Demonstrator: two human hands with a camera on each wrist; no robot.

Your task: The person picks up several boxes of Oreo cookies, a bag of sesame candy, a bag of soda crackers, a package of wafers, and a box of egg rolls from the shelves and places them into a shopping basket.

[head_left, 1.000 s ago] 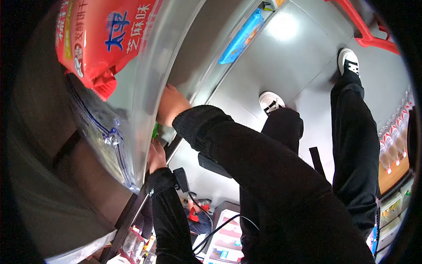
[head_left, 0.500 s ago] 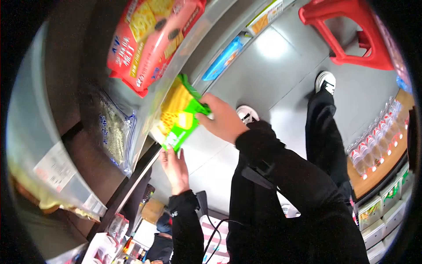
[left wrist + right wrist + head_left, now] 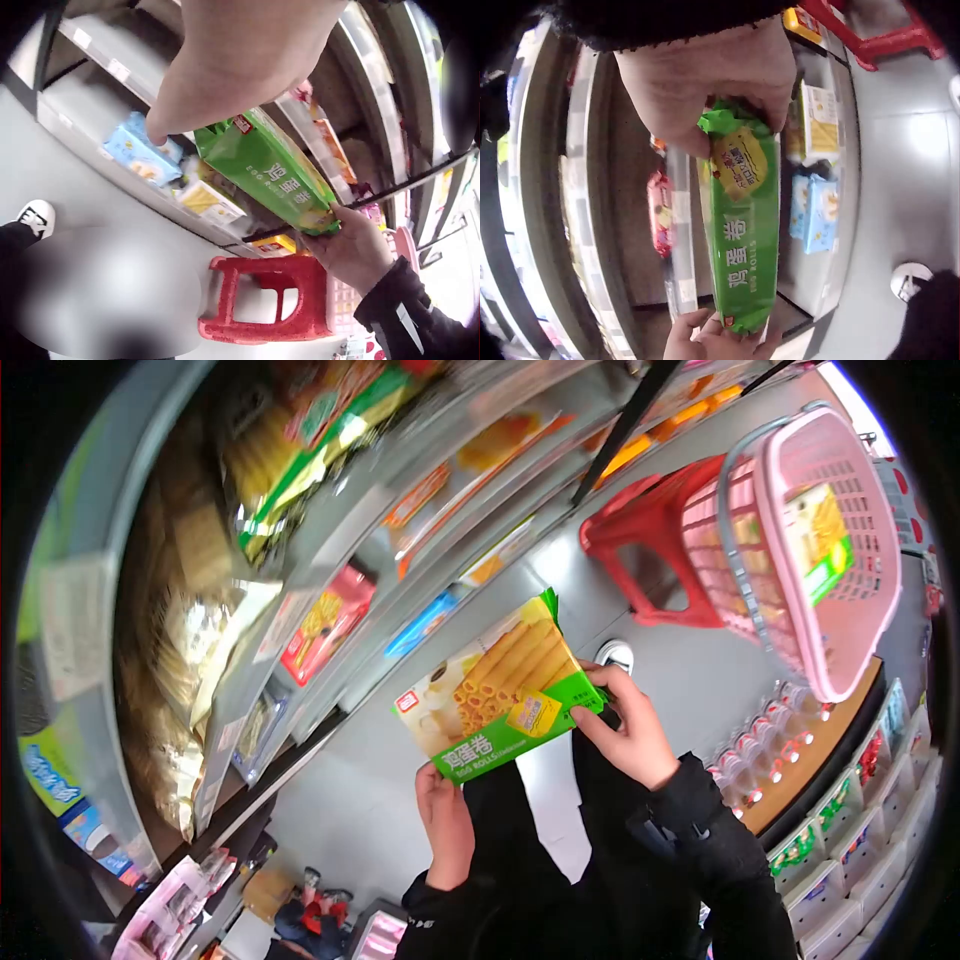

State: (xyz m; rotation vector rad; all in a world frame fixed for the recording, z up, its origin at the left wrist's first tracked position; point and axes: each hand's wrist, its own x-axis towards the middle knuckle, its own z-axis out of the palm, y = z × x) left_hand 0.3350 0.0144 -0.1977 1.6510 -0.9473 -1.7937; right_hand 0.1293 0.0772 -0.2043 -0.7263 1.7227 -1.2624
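A green and yellow egg roll package [image 3: 500, 695] is held between both hands, its picture side facing up in the head view. My left hand [image 3: 446, 828] grips its lower left corner. At its right end, my right hand [image 3: 632, 728] pinches the green wrapper between thumb and fingers. In the left wrist view the package [image 3: 262, 172] spans from the large near left hand [image 3: 240, 64] to the right hand [image 3: 356, 247]. The right wrist view shows the package's green side [image 3: 742, 232], with the right hand [image 3: 712, 90] at its top end and left fingers [image 3: 720, 341] at its bottom.
Shelves with packaged snacks run along the left, including a red pack [image 3: 328, 622] and a blue pack [image 3: 420, 624]. A pink basket [image 3: 835, 650] holding a similar green package [image 3: 822, 545] is beside a red stool [image 3: 640, 520]. Bottles [image 3: 765, 750] stand at the right.
The package has come away from the shelf edge and now lies between both hands in front of the body. The head view has shifted, bringing the pink basket into sight.
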